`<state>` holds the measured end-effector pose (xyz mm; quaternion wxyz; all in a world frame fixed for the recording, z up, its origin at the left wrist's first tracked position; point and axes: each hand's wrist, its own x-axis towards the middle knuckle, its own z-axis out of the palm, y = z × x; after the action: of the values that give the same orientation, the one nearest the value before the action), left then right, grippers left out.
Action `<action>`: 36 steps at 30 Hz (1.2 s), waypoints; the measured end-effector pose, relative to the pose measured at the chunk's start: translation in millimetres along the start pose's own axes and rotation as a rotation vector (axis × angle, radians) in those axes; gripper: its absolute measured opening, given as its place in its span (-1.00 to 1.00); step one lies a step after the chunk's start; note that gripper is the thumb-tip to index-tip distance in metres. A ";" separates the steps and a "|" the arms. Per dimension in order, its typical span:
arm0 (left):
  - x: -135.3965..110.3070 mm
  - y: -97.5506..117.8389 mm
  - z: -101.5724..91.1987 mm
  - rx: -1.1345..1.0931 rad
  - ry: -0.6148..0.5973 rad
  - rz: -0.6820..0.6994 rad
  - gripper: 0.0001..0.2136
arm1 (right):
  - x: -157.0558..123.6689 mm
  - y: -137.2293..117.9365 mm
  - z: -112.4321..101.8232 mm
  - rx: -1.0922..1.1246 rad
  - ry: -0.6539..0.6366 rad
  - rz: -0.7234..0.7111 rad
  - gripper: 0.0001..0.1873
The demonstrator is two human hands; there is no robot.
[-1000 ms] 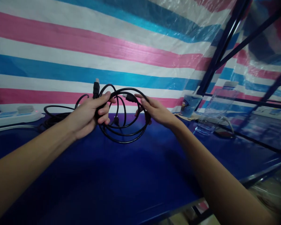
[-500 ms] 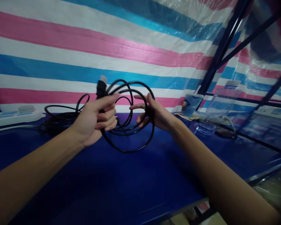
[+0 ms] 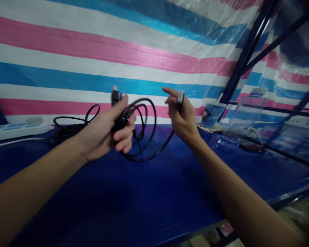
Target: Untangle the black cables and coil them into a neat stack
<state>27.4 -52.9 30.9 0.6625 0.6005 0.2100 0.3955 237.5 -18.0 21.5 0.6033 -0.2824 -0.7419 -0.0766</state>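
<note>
My left hand [image 3: 106, 128] is closed round a bundle of coiled black cable [image 3: 141, 130], with one plug end [image 3: 114, 95] sticking up above my thumb. My right hand [image 3: 181, 118] is raised beside it and pinches the cable's other plug end [image 3: 180, 98], forefinger pointing out. A single strand runs from that plug down to the loops. Both hands hover above the blue table [image 3: 134, 192].
A white power strip [image 3: 18, 127] lies at the far left, with more black cable [image 3: 74, 125] on the table beside it. A blue cup [image 3: 212, 116] and a clear water bottle [image 3: 243, 115] stand at the right, by a dark blue metal frame [image 3: 243, 55]. A striped tarpaulin hangs behind.
My right hand left the loops, took the cable's plug end and lifted it up to the right. The coil in my left hand drew smaller and tighter.
</note>
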 end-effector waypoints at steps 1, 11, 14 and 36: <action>-1.9 -2.7 3.0 -0.009 -0.131 -0.080 -0.53 | -1.0 -4.2 1.9 -0.008 -0.052 -0.084 -0.62; 1.5 -11.5 -6.0 0.320 0.063 0.012 -0.63 | -1.7 -19.4 5.8 0.283 -0.602 0.288 -0.74; 11.6 -21.7 -17.0 0.692 0.384 0.237 -0.62 | -4.4 -16.8 10.1 0.319 -0.681 0.442 -0.63; 5.0 -52.2 -45.3 0.255 -0.014 0.016 -0.65 | -41.0 17.2 15.3 0.519 -0.379 0.698 -0.64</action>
<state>10.5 -18.7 -26.9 0.5790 0.6842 0.2494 0.3667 237.8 -10.1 -24.9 0.4975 -0.3637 -0.6943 0.3716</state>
